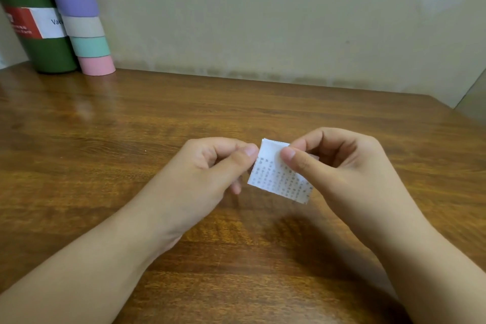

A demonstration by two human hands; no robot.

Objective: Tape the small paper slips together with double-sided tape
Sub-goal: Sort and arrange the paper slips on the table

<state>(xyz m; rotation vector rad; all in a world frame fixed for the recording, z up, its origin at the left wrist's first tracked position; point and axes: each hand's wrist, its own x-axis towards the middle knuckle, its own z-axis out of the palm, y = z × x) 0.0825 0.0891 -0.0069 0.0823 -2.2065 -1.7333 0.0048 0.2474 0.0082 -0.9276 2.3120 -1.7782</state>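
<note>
A small white paper slip (276,176) printed with rows of tiny grey marks hangs just above the wooden table (131,139), in the middle of the view. My left hand (210,166) pinches its upper left edge between thumb and curled fingers. From the other side, my right hand (342,166) pinches the upper right part, thumb lying on the front face. Whether this is one slip or two stacked together, I cannot tell. No tape roll is in view.
At the back left corner stand a green bottle (34,21) with a red and white label and a leaning stack of pastel tape rolls (81,16). A beige wall runs behind the table; the table's right edge slants at the far right.
</note>
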